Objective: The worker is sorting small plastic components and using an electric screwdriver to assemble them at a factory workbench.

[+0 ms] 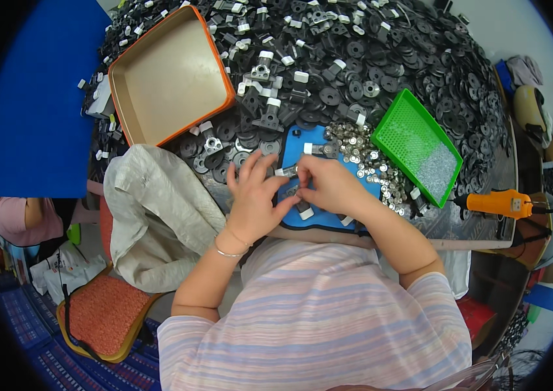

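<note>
On a blue mat (302, 138) at the table's near edge, both hands meet over small black parts with white ends. My left hand (254, 195) has its fingers spread, and its thumb reaches to a black part with a white end (304, 210). Bent inward, the fingers of my right hand (330, 186) are pinched together just above that part; whatever sits between the fingertips is hidden. Another such part (287, 172) lies between the hands, and one more (321, 150) rests farther up the mat. Small round silvery metal pieces (358, 146) are heaped on the mat's right side.
A big pile of black discs and white-ended parts (328, 65) covers the table's far side. On it rest an orange-rimmed tray (175, 78) and a green basket (397, 133) of tiny clear pieces. An orange electric screwdriver (501, 204) is at right, a pale sack (153, 215) at left.
</note>
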A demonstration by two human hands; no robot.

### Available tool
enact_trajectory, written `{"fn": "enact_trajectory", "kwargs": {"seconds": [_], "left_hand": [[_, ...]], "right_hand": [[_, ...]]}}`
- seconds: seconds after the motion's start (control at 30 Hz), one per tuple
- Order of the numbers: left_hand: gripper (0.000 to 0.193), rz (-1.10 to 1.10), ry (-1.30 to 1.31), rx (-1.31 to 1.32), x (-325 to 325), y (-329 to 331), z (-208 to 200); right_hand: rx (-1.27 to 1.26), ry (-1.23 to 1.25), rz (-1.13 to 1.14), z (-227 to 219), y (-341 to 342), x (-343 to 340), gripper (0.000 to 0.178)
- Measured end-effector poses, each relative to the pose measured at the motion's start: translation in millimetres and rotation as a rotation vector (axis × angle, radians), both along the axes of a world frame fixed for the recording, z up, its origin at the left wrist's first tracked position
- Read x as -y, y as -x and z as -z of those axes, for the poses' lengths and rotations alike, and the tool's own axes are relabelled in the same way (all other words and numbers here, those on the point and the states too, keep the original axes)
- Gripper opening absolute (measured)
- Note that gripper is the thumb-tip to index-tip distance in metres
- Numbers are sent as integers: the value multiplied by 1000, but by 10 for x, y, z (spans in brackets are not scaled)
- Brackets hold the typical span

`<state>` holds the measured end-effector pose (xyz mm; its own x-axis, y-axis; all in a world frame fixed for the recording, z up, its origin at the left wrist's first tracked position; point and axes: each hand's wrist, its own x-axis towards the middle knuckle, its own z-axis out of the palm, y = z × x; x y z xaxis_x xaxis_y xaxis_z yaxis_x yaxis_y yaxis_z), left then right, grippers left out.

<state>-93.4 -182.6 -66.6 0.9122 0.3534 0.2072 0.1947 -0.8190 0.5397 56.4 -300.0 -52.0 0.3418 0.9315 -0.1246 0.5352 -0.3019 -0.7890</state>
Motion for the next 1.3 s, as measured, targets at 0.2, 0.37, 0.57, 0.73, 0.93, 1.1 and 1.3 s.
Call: {"fn": "enact_trajectory", "kwargs": {"seconds": [0.2, 0.37, 0.57, 0.73, 0.93, 1.1, 1.3], "left_hand": [[25, 87, -161, 195, -304, -608, -150], [9, 200, -365, 189, -364, -1178, 43], [9, 205, -478, 167, -416, -1270, 165], [7, 190, -485, 234, -397, -1279, 116], [6, 247, -521, 136, -338, -1243, 50], [13, 447, -345, 228, -179, -985, -59], [15, 506, -251, 139, -116, -1006, -117]], "right_hand": [[-142, -38, 177, -237, -101, 306, 26], [-239, -2, 322, -253, -150, 691, 24], [-337, -149, 462, -49, -271, 1125, 22], [-351, -123, 420, -119, -277, 1017, 21], [-352, -172, 423, -136, -283, 989, 21], [-384, -187, 469, -42, -294, 1142, 20], [-390, -189, 468, -36, -280, 1147, 20]]}}
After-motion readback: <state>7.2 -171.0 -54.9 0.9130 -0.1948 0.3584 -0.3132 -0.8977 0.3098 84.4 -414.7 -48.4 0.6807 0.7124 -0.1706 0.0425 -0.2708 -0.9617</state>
